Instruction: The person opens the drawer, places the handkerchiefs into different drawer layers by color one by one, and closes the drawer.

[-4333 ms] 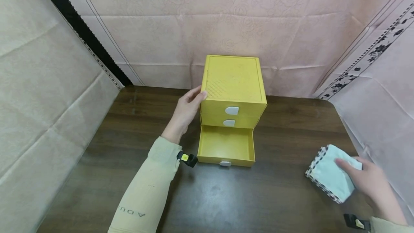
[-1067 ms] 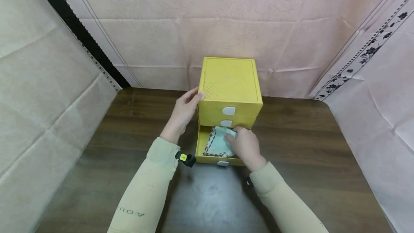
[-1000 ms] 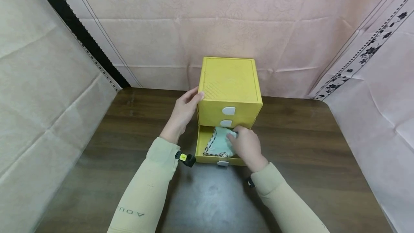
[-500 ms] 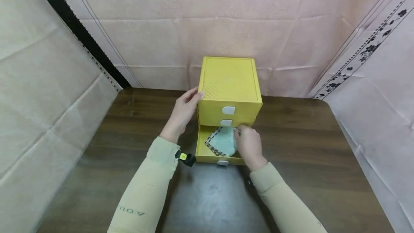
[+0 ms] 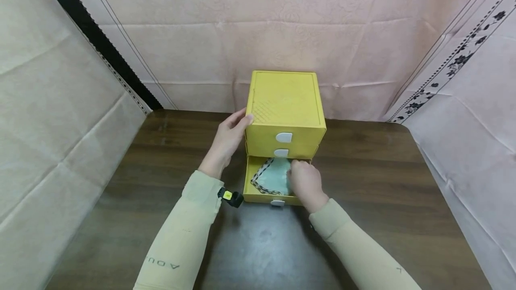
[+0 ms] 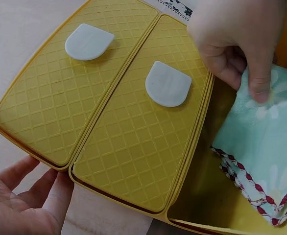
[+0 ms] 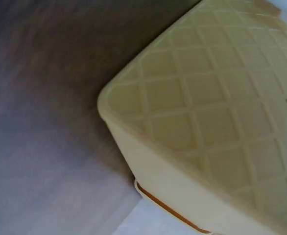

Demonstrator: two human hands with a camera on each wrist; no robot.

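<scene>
A yellow drawer cabinet (image 5: 285,97) with white handles stands at the back of the table, its lowest drawer (image 5: 262,198) pulled out. Inside that drawer lies a folded mint-green cloth (image 5: 274,178) with a patterned border; the left wrist view shows pale flowers on it. My right hand (image 5: 305,181) reaches into the drawer's right side and pinches the cloth, thumb on top and the other fingers curled under, partly hidden. My left hand (image 5: 226,140) rests against the cabinet's left side, thumb at the upper front corner. The right wrist view holds only the lattice-textured drawer front (image 7: 212,98).
The dark wooden table (image 5: 169,218) spreads around the cabinet on both sides and in front. A pale patterned cloth backdrop (image 5: 282,35) hangs close behind, and light sheets (image 5: 52,124) flank the table left and right.
Over four seconds my right hand has brought the cloth from the table's right side into the drawer. Within the last second the cloth has turned and shifted slightly left. The left hand stays put.
</scene>
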